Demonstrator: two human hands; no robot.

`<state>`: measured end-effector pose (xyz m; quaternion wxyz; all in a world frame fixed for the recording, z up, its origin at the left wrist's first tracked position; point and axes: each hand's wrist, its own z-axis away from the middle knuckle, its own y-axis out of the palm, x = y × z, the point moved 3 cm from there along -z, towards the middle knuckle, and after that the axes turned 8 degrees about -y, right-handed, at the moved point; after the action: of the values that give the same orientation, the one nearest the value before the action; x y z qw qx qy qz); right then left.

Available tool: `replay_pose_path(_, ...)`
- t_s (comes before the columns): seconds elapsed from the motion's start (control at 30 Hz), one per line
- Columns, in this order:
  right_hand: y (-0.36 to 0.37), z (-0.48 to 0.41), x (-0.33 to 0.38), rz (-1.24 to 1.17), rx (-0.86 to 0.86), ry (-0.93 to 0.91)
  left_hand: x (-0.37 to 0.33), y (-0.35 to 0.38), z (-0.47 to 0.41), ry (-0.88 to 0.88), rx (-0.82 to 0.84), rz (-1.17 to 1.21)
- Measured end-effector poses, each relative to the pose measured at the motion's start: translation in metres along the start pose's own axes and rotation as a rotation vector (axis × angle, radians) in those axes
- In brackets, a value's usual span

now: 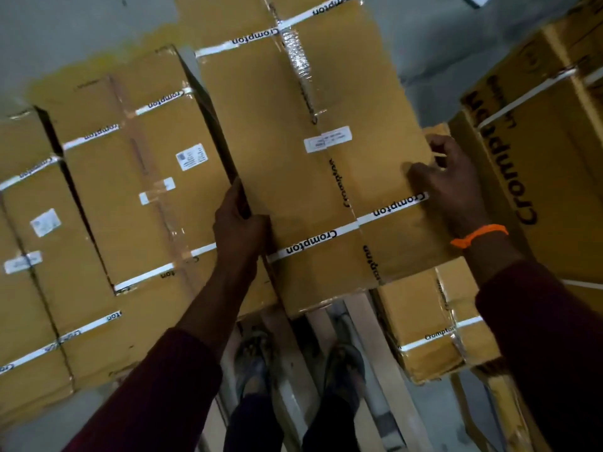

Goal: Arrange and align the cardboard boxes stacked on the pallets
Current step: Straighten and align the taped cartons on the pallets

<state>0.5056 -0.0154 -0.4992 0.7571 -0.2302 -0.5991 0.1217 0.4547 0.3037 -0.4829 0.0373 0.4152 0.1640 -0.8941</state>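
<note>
A long brown cardboard box (pixel 303 132) with white printed straps lies in the middle, raised above its neighbours. My left hand (pixel 239 223) grips its left edge, fingers curled over the side. On the box's right edge my right hand (pixel 447 181) holds on, with the thumb on top and the fingers curled round the side. To the left, more strapped boxes (pixel 130 177) lie side by side. A smaller box (pixel 430 324) sits lower at the right, under the held box's near corner.
A large printed carton (pixel 551 164) stands at the right. Pale wooden pallet slats (pixel 368 324) show below the boxes, with my two feet (pixel 300 363) on them. Grey floor (pixel 65 34) lies at the top, with a yellow painted patch beside the boxes.
</note>
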Motion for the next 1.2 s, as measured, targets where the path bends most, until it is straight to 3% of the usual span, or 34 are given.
replay_pose_path(0.33,-0.08,0.085,0.014,-0.03,-0.077,0.098,0.013,-0.004,0.08,-0.048,0.176,-0.004)
replay_pose_path(0.53,-0.089,0.135,0.019,-0.022,-0.12,0.092,0.043,-0.013,0.11,-0.032,0.152,0.0)
replay_pose_path(0.73,-0.114,0.246,0.019,-0.004,-0.232,0.096,0.085,-0.026,0.167,0.037,0.278,0.011)
replay_pose_path(0.97,-0.084,0.49,0.072,-0.063,-0.384,0.006,0.176,-0.166,0.306,0.196,0.383,0.091)
replay_pose_path(1.2,-0.02,0.675,0.101,-0.166,-0.248,0.094,0.247,-0.331,0.45,0.168,0.243,0.101)
